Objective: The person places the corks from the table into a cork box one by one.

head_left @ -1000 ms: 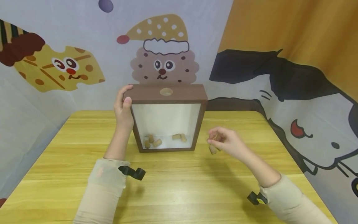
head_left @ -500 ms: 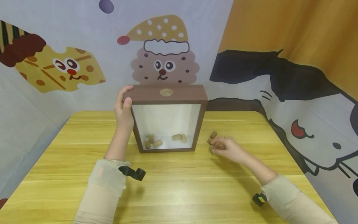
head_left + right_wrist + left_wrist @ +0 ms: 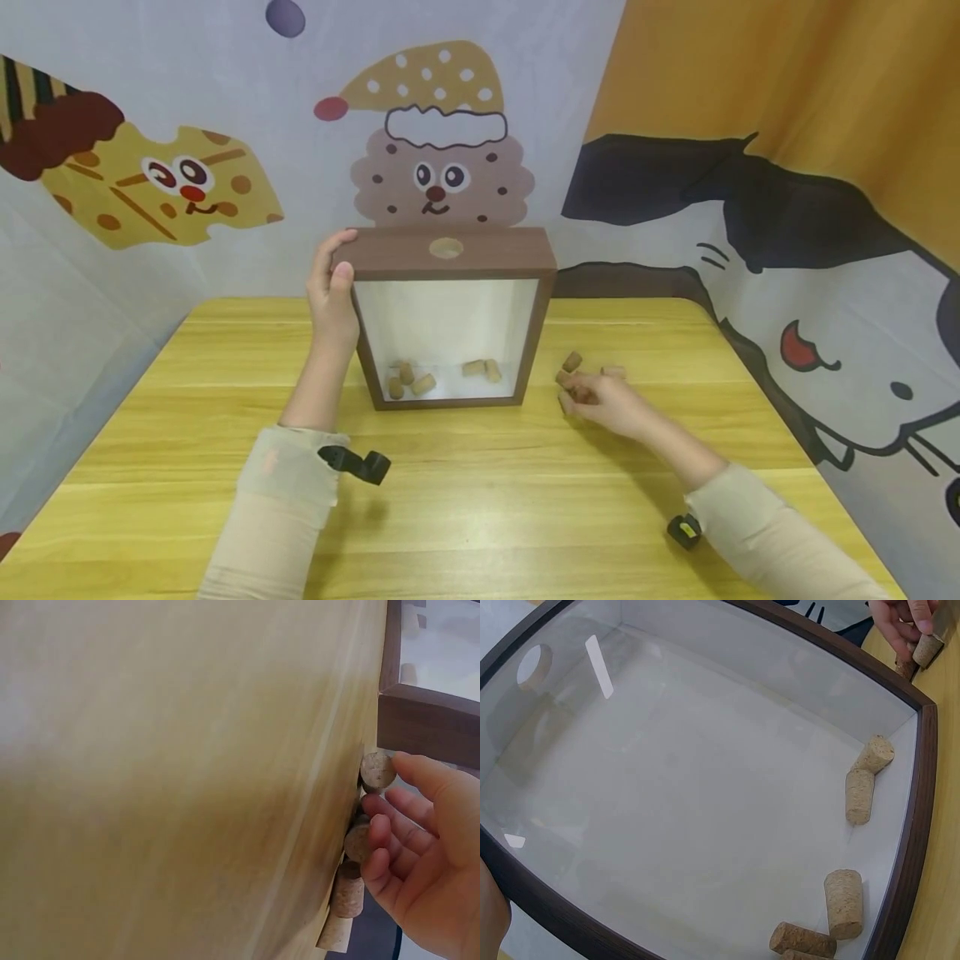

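A brown wooden shadow box (image 3: pixel 534 333) with a clear front and a round hole (image 3: pixel 447 247) in its top stands upright on the table. Several corks (image 3: pixel 844 904) lie inside along its bottom. My left hand (image 3: pixel 332 287) grips the box's upper left corner, thumb in front. Beside the box, on the right, my right hand (image 3: pixel 606 405) reaches down among loose corks. Its thumb and a fingertip pinch one cork (image 3: pixel 379 771), low at the tabletop. Another cork (image 3: pixel 358 843) sits by the other curled fingers, partly hidden by them.
Behind the right hand lie a cork (image 3: pixel 572 362) and another cork (image 3: pixel 613 372), both on the wood-grain table (image 3: pixel 465 500). A cartoon-printed cloth (image 3: pixel 225 75) hangs just behind the table's back edge.
My right hand has lowered to the corks and shifted slightly, uncovering corks behind it; its thumb is now against one cork. The left hand and box have stayed in place.
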A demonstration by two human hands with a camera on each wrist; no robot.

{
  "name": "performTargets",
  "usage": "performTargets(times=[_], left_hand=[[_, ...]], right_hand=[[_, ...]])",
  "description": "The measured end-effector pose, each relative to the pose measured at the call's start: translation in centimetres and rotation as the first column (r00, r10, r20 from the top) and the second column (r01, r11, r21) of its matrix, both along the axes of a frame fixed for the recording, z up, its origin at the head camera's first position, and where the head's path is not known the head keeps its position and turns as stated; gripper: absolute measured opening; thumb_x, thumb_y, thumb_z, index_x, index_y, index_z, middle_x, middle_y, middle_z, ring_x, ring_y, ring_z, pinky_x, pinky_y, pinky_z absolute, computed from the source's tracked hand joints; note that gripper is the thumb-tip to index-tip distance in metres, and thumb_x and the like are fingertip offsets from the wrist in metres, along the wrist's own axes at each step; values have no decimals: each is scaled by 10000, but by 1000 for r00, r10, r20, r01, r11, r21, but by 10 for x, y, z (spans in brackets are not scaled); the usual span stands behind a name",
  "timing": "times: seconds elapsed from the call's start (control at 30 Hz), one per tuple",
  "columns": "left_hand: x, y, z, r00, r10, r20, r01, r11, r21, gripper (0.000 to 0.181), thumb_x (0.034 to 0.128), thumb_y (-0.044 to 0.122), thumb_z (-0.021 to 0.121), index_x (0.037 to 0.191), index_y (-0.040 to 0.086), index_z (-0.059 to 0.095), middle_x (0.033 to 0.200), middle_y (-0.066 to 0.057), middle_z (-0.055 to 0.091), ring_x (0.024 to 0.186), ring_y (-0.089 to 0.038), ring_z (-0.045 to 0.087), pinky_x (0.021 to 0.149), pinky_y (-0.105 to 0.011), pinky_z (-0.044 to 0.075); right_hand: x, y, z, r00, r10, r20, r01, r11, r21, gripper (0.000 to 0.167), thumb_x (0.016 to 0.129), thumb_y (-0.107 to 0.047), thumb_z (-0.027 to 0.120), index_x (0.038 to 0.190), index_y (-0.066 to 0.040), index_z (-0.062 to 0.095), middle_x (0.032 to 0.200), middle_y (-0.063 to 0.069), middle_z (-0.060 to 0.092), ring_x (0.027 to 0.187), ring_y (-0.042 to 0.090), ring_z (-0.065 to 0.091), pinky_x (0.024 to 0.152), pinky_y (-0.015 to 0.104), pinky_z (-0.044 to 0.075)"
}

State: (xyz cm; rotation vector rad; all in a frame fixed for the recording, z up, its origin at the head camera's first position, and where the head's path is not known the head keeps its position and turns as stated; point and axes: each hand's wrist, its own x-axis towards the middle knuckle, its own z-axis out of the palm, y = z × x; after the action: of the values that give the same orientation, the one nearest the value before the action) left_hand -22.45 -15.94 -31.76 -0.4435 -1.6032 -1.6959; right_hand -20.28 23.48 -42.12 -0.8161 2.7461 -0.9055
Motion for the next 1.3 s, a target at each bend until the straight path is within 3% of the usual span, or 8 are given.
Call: performTargets(times=[0.23, 0.5, 0.73, 0.87, 1.0, 1.17, 1.3], left_hand=[[0, -1, -2, 1000, -4, 7, 4, 1000, 2, 923, 746, 754, 572, 1261, -12, 537, 1352, -69, 507, 1330, -226, 330, 1075, -417, 155], [-2, -2, -5, 1000, 13, -10, -13, 1000, 16, 885, 767, 730, 571, 1242, -17, 550, 1322, -100, 533, 1318, -234, 350, 1065, -414, 172], [0, 0, -2, 1000, 6, -11, -6, 1000, 1, 855, 786, 713, 563, 1247, -7, 550, 1329, -99, 528, 1317, -233, 351, 1063, -415, 176], [0, 0, -1, 1000, -10, -2, 10, 1000, 3, 852, 782, 716, 564, 1255, 7, 548, 1341, -70, 515, 1325, -224, 332, 1067, -414, 163], [-2, 0, 0, 1000, -5, -10, 5, 1000, 6, 845, 783, 705, 570, 1248, 0, 550, 1343, -117, 504, 1321, -227, 336, 1066, -411, 168], [-3, 1, 0, 1000, 4, -24, -4, 1000, 25, 846, 778, 692, 583, 1234, -20, 555, 1323, -156, 515, 1306, -233, 361, 1061, -399, 185], [-3, 2, 1, 1000, 12, -28, -11, 1000, 28, 850, 776, 694, 583, 1226, -27, 558, 1312, -195, 515, 1298, -239, 373, 1062, -398, 189]], right_hand=[[2, -3, -3, 1000, 0, -12, 1, 999, 33, 300, 877, -77, 679, 1160, 11, 628, 845, -10, 617, 645, 107, 536, 559, 260, 466], [4, -4, -4, 1000, -13, -11, 13, 999, 33, 289, 847, -73, 698, 1118, -24, 609, 836, -27, 597, 633, 88, 534, 565, 255, 477], [13, -7, 4, 1000, -28, 7, 29, 998, -56, 323, 837, -76, 702, 1141, -28, 604, 915, -7, 626, 730, 116, 582, 615, 266, 507], [19, -12, 18, 999, -38, -36, 33, 991, -128, 308, 830, -81, 719, 1120, -58, 618, 909, -30, 647, 686, 115, 566, 585, 264, 493], [26, -19, 35, 995, -45, -88, 29, 985, -171, 288, 841, -119, 728, 1107, -109, 619, 881, -62, 644, 581, 120, 514, 516, 281, 453], [38, -30, 59, 990, -67, -121, 37, 970, -238, 295, 858, -175, 727, 1128, -145, 610, 903, -61, 643, 650, 124, 553, 580, 291, 477], [47, -39, 79, 982, -71, -173, 17, 955, -295, 336, 836, -123, 744, 1144, -131, 612, 916, -35, 633, 661, 125, 563, 583, 281, 486]])
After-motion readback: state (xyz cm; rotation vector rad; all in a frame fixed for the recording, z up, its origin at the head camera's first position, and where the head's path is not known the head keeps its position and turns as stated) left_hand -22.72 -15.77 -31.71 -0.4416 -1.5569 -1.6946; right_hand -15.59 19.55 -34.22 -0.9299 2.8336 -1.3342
